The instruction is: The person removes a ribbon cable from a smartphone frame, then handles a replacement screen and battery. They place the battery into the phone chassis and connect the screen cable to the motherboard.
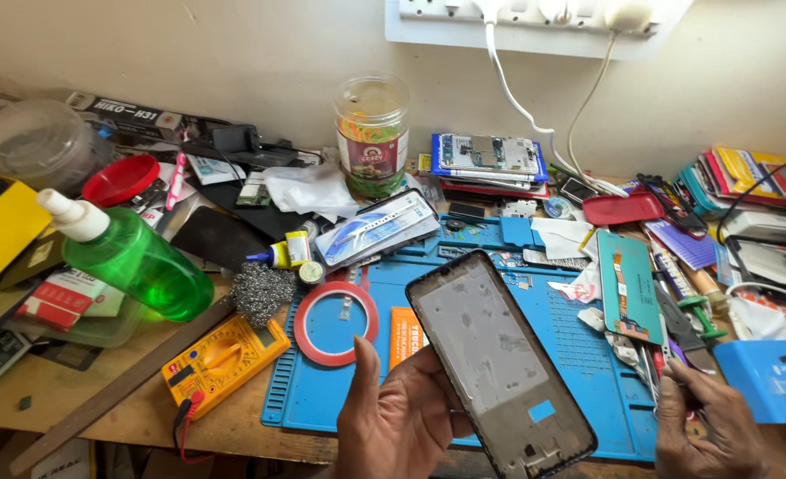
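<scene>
mat (579,355) centre free, tape ring (336,324) left

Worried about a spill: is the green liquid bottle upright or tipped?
Tipped. The green bottle lies slanted on the clutter left of the blue mat, white nozzle pointing up-left.

I see my left hand (402,421) gripping a bare phone frame (497,353) tilted above the blue repair mat (579,341); my right hand (707,430) rests among tools (676,341) at the mat's right edge, near a blue box (770,377)
</scene>
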